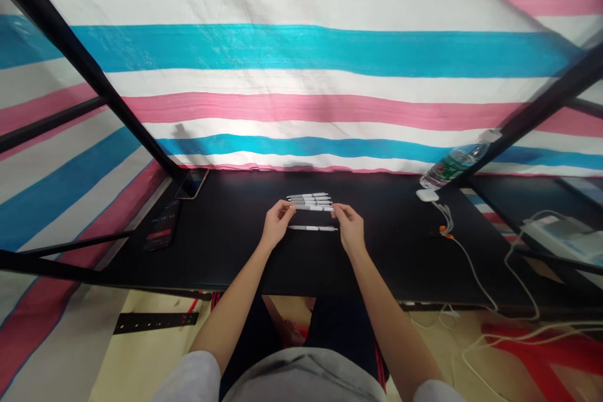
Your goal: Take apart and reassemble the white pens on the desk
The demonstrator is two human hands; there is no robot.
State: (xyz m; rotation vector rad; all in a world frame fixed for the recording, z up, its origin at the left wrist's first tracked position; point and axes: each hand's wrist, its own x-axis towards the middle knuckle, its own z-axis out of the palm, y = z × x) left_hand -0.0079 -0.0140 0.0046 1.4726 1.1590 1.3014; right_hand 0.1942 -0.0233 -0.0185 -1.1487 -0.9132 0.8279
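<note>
Between my two hands lies a white and grey pen [313,208], its ends at my fingertips. My left hand [277,221] pinches its left end, and my right hand [347,223] pinches the right end. Just beyond it, several similar pens [308,196] lie side by side in a close row on the black table. Nearer to me, a single pen [311,228] rests apart from the row, roughly parallel to it, between my wrists.
The black table [226,257] has a dark phone [161,225] and another phone [193,183] at left. At right stand a tilted water bottle [455,166], a white charger [427,195] and its cable. Black frame posts and striped sheeting [306,50] enclose the table.
</note>
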